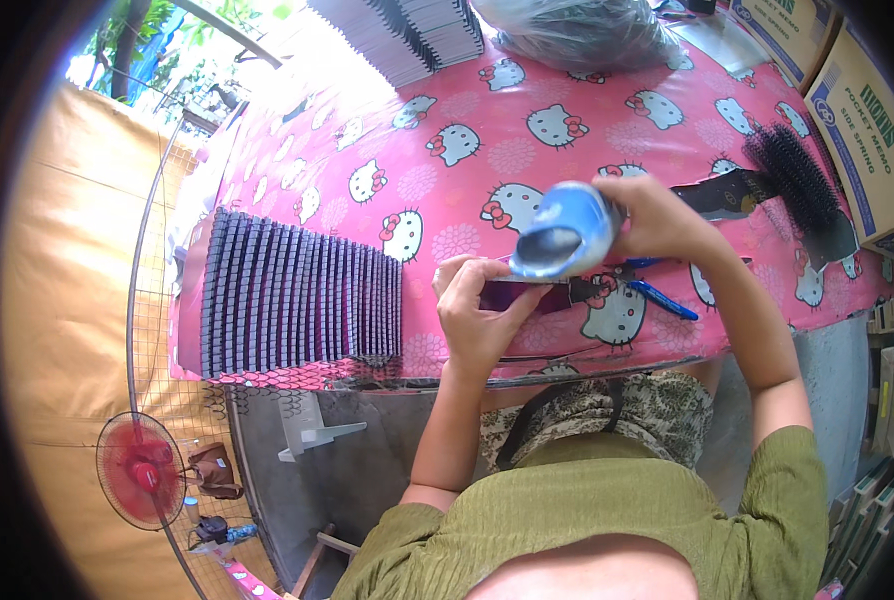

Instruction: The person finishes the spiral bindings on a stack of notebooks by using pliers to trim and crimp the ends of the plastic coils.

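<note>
A blue shoe-like object (559, 228) is held over a dark purple booklet (503, 294).
At the near edge of the pink patterned desk (607, 160), the booklet is pinched by the fingers of the left hand (475, 322), while the blurred blue object is grasped at its side by the fingers of the right hand (662, 218); whether the 2 things touch cannot be told. Along the desk's near side, a blue pen-like tool (664, 300) is left lying. Bound notebooks (297, 295) are stacked at the desk's left end, black spiral coils (792, 175) are laid toward its right end, and a plastic bag (577, 38) is set at its far side.
</note>
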The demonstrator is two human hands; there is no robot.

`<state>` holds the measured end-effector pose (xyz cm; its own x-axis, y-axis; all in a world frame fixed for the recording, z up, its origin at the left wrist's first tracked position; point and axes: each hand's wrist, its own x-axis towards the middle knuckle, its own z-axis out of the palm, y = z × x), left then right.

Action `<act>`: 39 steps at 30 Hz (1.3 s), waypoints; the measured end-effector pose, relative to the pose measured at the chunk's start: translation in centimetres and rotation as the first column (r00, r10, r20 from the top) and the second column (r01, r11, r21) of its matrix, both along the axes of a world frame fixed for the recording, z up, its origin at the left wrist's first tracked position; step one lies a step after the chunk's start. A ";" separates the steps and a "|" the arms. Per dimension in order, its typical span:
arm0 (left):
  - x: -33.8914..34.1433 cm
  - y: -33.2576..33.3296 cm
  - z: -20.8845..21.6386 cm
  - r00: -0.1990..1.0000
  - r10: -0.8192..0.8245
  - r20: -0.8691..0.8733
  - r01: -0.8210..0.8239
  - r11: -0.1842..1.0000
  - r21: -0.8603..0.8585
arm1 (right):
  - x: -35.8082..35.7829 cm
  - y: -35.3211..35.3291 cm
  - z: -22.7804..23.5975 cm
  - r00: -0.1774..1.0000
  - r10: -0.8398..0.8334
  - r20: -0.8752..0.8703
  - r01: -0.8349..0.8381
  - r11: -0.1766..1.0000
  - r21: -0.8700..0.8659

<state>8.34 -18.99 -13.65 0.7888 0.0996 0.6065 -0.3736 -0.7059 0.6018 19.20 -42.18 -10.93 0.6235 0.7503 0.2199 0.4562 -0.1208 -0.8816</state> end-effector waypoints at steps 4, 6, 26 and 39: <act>-0.1 0.1 -0.7 0.999 -0.015 -0.052 0.013 0.999 -0.037 | 0.6 -0.1 0.0 0.994 -0.097 0.042 0.101 0.991 -0.093; 0.0 0.0 -0.6 0.995 -0.038 -0.097 0.024 0.990 -0.141 | 0.4 0.7 0.3 0.948 -0.127 0.291 0.229 0.909 -0.349; -1.1 3.1 -2.6 0.989 -0.140 -0.042 0.072 0.716 -0.695 | 1.4 5.7 0.4 0.990 0.004 0.140 -0.004 1.000 -0.005; -1.4 4.7 -3.5 0.965 -0.261 0.035 0.166 0.499 -0.850 | 3.6 1.8 -0.6 0.641 -0.478 0.601 0.750 0.555 -0.359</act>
<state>6.96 -14.30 -17.15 0.9013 0.3451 0.2618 -0.3550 0.2421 0.9030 22.82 -40.38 -11.53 0.9269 0.2683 0.2625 0.3447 -0.8853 -0.3122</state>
